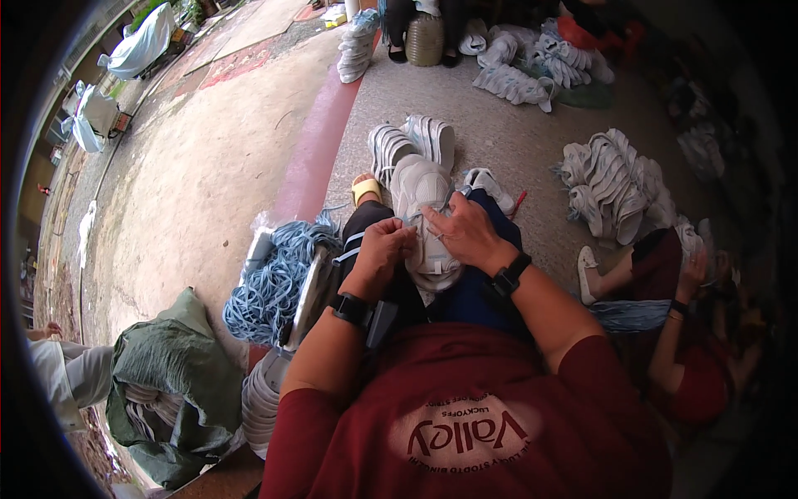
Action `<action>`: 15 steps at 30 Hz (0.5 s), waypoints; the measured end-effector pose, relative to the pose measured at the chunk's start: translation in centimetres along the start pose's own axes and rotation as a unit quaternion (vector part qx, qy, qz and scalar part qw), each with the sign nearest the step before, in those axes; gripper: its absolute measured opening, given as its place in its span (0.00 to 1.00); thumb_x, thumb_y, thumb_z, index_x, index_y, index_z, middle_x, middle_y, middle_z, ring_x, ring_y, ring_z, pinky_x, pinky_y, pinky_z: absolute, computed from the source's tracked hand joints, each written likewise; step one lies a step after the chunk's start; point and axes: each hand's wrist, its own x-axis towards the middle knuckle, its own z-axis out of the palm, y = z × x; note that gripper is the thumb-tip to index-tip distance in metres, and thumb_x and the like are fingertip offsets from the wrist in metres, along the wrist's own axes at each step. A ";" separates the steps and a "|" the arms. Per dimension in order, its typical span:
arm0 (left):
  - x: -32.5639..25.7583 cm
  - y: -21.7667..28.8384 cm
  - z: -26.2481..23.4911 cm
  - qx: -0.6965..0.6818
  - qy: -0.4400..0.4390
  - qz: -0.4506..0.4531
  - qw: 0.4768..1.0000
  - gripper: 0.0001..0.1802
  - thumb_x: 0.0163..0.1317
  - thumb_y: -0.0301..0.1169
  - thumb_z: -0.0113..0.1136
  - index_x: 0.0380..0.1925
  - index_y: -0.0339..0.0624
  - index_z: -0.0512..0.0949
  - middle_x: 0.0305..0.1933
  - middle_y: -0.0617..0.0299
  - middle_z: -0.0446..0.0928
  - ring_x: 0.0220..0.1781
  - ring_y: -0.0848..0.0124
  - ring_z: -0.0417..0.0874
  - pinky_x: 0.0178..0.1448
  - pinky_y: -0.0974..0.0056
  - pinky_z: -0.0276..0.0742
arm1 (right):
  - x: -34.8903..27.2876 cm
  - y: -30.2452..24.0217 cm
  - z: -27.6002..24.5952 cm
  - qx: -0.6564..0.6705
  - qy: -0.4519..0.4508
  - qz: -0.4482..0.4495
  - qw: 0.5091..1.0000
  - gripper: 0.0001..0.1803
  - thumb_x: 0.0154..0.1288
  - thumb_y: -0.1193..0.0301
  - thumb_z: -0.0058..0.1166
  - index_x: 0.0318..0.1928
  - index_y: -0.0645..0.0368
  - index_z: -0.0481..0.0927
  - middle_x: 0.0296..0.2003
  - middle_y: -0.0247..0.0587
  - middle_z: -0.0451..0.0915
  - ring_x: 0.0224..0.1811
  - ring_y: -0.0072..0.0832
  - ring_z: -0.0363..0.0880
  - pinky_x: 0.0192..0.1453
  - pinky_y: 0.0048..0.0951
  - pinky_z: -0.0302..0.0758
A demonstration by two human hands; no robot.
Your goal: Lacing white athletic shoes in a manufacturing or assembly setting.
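A white shoe upper [434, 259] lies across my lap between my knees. My left hand [389, 248] is closed in a pinch at its left side, with a thin pale blue shoelace [406, 222] at the fingertips. On the other side my right hand [467, 231] grips the upper near the eyelets, thumb and fingers pressed together. Whether the right fingers also hold lace is too small to make out. Just beyond, more white shoe uppers [412, 150] stand nested in rows on the floor. Another upper [489, 187] rests by my right knee.
A heap of blue laces [278, 279] fills a white container at my left. Behind it are a green sack [170, 374] and stacked uppers [266, 399]. Piles of uppers [615, 187] lie to the right, beside a seated co-worker [698, 374]. Another person sits at the far side.
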 end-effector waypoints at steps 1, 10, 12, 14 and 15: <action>0.9 0.2 0.0 0.007 0.011 0.011 1.000 0.06 0.60 0.28 0.56 0.24 0.45 0.72 0.24 0.70 0.72 0.23 0.82 0.70 0.28 0.77 0.66 | 0.2 -0.1 0.1 0.012 -0.009 0.018 1.000 0.19 0.54 0.66 0.56 0.48 0.51 0.77 0.29 0.45 0.69 0.29 0.37 0.73 0.31 0.34 0.72; 5.0 -0.2 -0.1 0.036 0.082 0.166 0.982 0.08 0.58 0.26 0.58 0.21 0.42 0.72 0.19 0.72 0.69 0.20 0.83 0.67 0.25 0.77 0.62 | 2.7 -0.4 2.3 0.055 0.032 0.071 0.995 0.13 0.49 0.78 0.50 0.37 0.53 0.76 0.24 0.48 0.74 0.28 0.46 0.77 0.31 0.43 0.74; 4.8 -0.4 -0.3 -0.024 0.086 0.163 0.983 0.03 0.59 0.25 0.58 0.27 0.42 0.75 0.23 0.71 0.73 0.22 0.84 0.67 0.28 0.78 0.62 | 2.7 -0.4 2.5 0.058 0.038 0.077 0.995 0.12 0.48 0.78 0.50 0.36 0.53 0.75 0.24 0.48 0.74 0.28 0.46 0.77 0.31 0.43 0.74; 4.6 -0.7 -0.3 -0.028 0.087 0.186 0.978 0.03 0.59 0.25 0.58 0.27 0.42 0.74 0.23 0.71 0.73 0.22 0.84 0.67 0.27 0.78 0.62 | 2.7 -0.3 2.7 0.063 0.044 0.084 0.993 0.11 0.47 0.78 0.51 0.35 0.54 0.74 0.24 0.47 0.74 0.28 0.46 0.77 0.31 0.43 0.74; 4.4 -0.8 -0.3 -0.037 0.099 0.201 0.974 0.04 0.60 0.26 0.58 0.27 0.42 0.74 0.22 0.71 0.72 0.21 0.84 0.66 0.26 0.77 0.62 | 2.8 -0.3 2.8 0.076 0.039 0.106 0.991 0.10 0.49 0.77 0.53 0.35 0.54 0.73 0.24 0.46 0.74 0.30 0.46 0.76 0.32 0.43 0.73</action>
